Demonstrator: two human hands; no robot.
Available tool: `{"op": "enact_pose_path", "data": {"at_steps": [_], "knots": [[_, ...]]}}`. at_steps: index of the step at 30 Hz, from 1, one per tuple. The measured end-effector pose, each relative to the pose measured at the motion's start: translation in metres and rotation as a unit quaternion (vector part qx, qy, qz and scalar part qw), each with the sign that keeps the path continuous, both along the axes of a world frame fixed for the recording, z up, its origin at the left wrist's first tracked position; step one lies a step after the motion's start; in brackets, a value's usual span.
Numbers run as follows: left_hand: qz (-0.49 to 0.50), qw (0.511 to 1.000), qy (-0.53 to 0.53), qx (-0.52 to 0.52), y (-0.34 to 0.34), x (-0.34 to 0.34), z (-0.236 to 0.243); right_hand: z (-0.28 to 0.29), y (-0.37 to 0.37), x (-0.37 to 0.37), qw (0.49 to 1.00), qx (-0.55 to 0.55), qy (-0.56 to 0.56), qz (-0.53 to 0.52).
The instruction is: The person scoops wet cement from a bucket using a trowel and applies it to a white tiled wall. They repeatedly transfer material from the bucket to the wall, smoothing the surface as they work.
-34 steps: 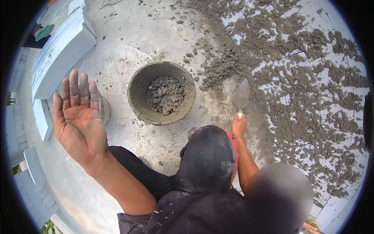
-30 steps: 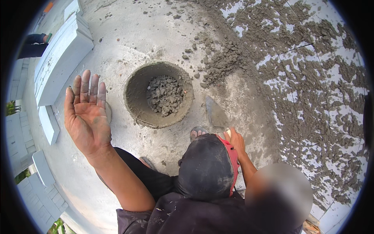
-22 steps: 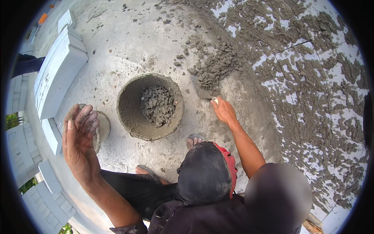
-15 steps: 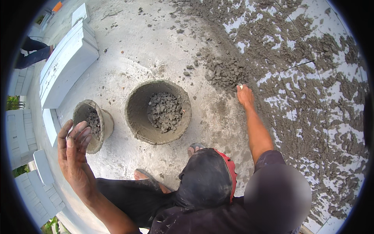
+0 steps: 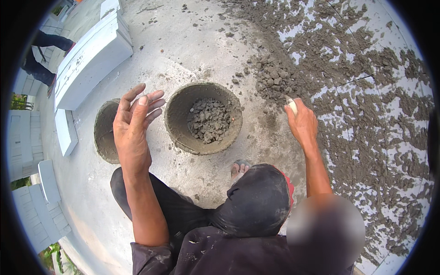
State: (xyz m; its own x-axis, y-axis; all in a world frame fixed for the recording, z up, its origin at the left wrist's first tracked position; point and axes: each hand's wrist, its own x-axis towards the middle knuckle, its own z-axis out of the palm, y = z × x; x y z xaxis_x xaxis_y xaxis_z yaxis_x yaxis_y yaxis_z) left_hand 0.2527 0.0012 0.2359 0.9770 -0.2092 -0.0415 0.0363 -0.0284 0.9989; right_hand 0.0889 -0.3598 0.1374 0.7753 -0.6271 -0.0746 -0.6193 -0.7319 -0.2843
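My right hand (image 5: 303,121) is closed around the white handle of what looks like a trowel (image 5: 293,107). Its blade can hardly be made out against the heap of grey, crumbly mortar (image 5: 275,78) just beyond the hand. Raised in the air between two buckets, my left hand (image 5: 133,130) is empty, fingers apart and slightly curled. A mortar-caked bucket (image 5: 174,130) stands in the middle with lumpy mortar (image 5: 208,120) at its bottom. The smaller bucket (image 5: 104,135) to its left is partly hidden by my left hand.
White panels (image 5: 341,91) smeared with mortar cover the right side. At the left, white blocks (image 5: 94,57) lie on the concrete floor (image 5: 153,52), strewn with crumbs. Another person's legs (image 5: 39,57) show at the far left. My bent knees (image 5: 250,201) are below the middle bucket.
My left hand has moved right, from in front of the smaller bucket to between the buckets. The right hand has shifted slightly right and nearer, showing more of the white handle. The view has shifted.
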Motion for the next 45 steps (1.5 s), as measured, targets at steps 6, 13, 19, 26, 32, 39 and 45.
{"op": "enact_pose_path", "data": {"at_steps": [6, 13, 19, 26, 32, 39, 45], "knots": [[0.036, 0.998, 0.006, -0.049, 0.008, 0.008, 0.0, -0.006, 0.07, 0.0, 0.99, -0.068, -0.11, 0.056], [0.075, 0.997, -0.004, -0.03, 0.028, 0.005, 0.01, -0.109, 0.038, -0.048, 0.966, 0.257, 0.016, 0.005], [0.082, 0.996, -0.003, -0.028, 0.032, 0.013, -0.001, -0.166, 0.012, -0.035, 0.986, 0.157, 0.055, 0.031], [0.074, 0.997, 0.006, 0.017, 0.006, 0.019, -0.006, -0.149, 0.02, 0.017, 0.968, 0.239, 0.002, 0.081], [0.065, 0.997, 0.044, 0.008, -0.011, 0.026, -0.022, -0.169, 0.027, 0.118, 0.978, 0.198, 0.04, 0.055], [0.062, 0.997, 0.047, 0.004, -0.012, 0.029, -0.032, -0.19, -0.061, 0.151, 0.861, 0.43, -0.101, -0.253], [0.059, 0.998, 0.031, 0.012, -0.016, 0.024, -0.022, -0.194, -0.082, 0.066, 0.847, 0.408, -0.151, -0.304]]}}
